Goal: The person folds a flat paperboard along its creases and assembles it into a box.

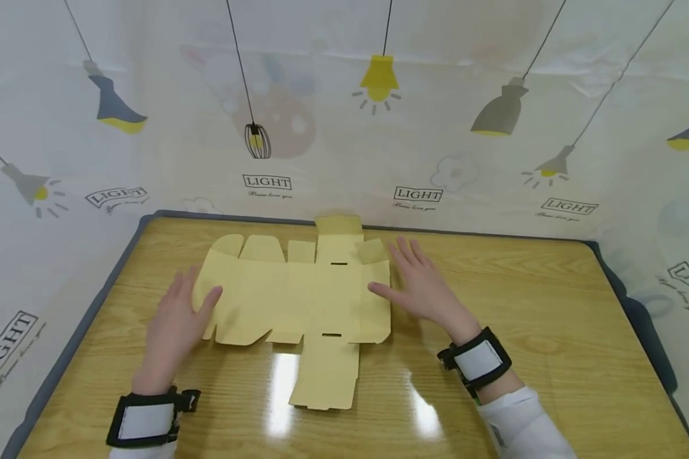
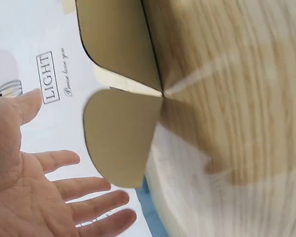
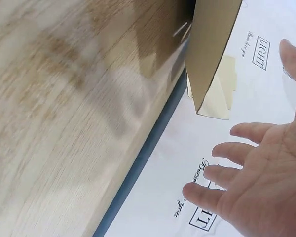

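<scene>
An unfolded yellow cardboard box blank (image 1: 264, 293) lies spread on the table, with creased panels, small flaps along its far and near edges, and two slits. A long strip of it runs from the far table edge towards me. My left hand (image 1: 175, 319) is at its left end, fingers spread, thumb over the edge panel. At the right end my right hand (image 1: 425, 284) has its fingers spread, the thumb overlapping the right panel in the head view. In the left wrist view a rounded flap (image 2: 121, 138) stands near the fingertips. Neither hand grips anything.
The wooden table (image 1: 522, 306) has a grey-blue edge (image 1: 86, 325) and bright reflections near its front. A pale cloth printed with lamps (image 1: 333, 127) rises behind the table and along both sides.
</scene>
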`<state>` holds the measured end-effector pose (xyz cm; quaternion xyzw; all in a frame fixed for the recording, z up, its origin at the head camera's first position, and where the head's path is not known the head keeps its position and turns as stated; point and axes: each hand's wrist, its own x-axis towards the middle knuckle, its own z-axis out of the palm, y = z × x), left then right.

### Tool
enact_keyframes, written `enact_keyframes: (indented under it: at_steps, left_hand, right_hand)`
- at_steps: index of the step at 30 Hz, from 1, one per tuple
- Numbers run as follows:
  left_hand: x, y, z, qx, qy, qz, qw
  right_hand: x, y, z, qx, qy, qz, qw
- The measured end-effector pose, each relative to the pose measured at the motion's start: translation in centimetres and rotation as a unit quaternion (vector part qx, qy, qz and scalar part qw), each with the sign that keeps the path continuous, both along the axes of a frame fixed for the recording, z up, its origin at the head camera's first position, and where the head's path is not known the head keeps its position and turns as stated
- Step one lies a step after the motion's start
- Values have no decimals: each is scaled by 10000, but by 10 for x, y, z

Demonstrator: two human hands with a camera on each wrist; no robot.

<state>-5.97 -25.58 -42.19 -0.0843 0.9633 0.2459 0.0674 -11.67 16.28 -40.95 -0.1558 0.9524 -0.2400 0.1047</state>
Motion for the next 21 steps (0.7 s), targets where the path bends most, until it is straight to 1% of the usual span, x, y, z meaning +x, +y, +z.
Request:
enact_keyframes:
  at_steps: [3, 5, 8, 13, 17, 19, 21]
  left_hand:
    - [-3, -9, -4, 73, -285, -3, 9996]
    - [-4, -14, -6, 126, -489, 21, 9987]
    - [-5, -19, -7, 131, -702, 41, 9974]
    - [-6, -20, -9, 180, -640, 79, 9978]
    - [-11, -19, -10, 338, -718, 185, 9967]
    - [-13, -18, -10, 457, -781, 251, 9956]
    - [-14, -17, -11, 572, -813, 347, 9944]
  right_hand:
    - [-8, -4, -3, -84, -60, 49, 9999]
    - [-13, -7, -4, -133, -69, 64, 9999]
    - [-22, -12, -7, -232, -66, 88, 9997]
    - [-32, -21, -6, -555, -314, -138, 9979]
    - [-36, -24, -3, -858, -473, -478, 9940]
    - [-37, -25, -2, -970, -409, -616, 9925]
    - [-37, -26, -3, -1043, -236, -708, 9917]
